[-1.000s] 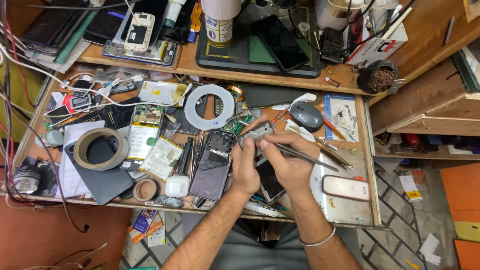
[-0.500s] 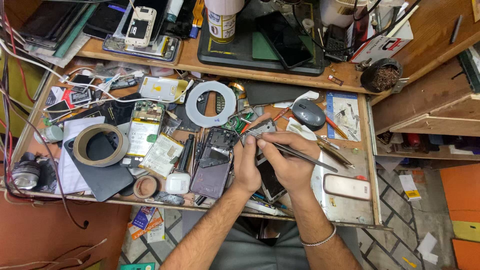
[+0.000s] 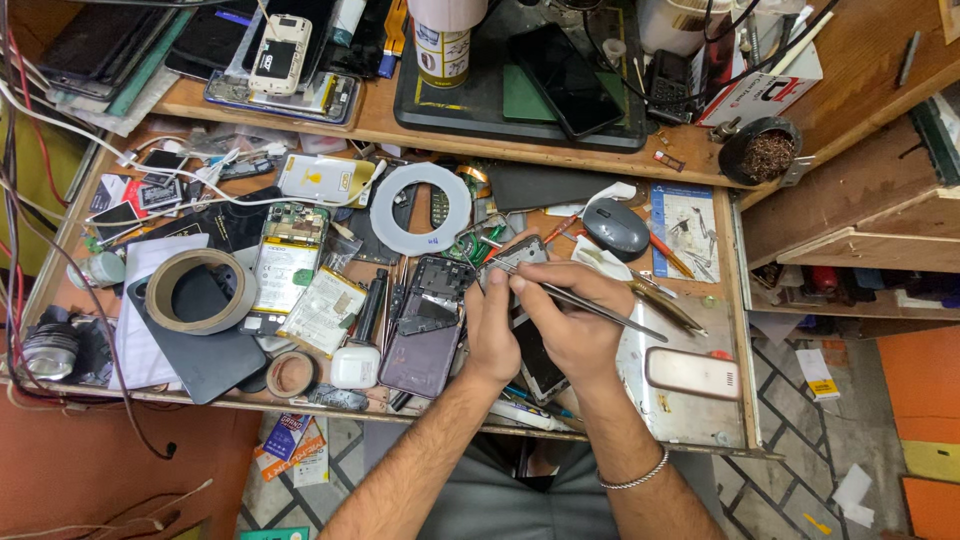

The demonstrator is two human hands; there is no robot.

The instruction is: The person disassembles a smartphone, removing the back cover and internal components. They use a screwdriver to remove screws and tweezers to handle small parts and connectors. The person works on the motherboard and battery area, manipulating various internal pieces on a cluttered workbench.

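A cluttered wooden counter (image 3: pixel 700 420) fills the frame, strewn with phone parts, cables and tools. At left centre lies a wide roll of brown tape (image 3: pixel 196 291); above the middle sits a white ring (image 3: pixel 420 209), and to its right a grey mouse (image 3: pixel 616 229). Just left of the hands rests an opened purple phone body (image 3: pixel 425 325).

In the centre of the frame the left hand (image 3: pixel 492 335) steadies a small dark phone piece (image 3: pixel 522 253), its fingers curled against that piece's lower edge; how firmly it grips I cannot tell. The right hand (image 3: pixel 568 320) has its fingers pinched shut on slim metal tweezers (image 3: pixel 585 300), the tips resting on the piece's near end.

The tweezer tips could slip and scratch the piece, or flick a tiny part into the clutter, since the piece is held above crowded parts and is not clamped.
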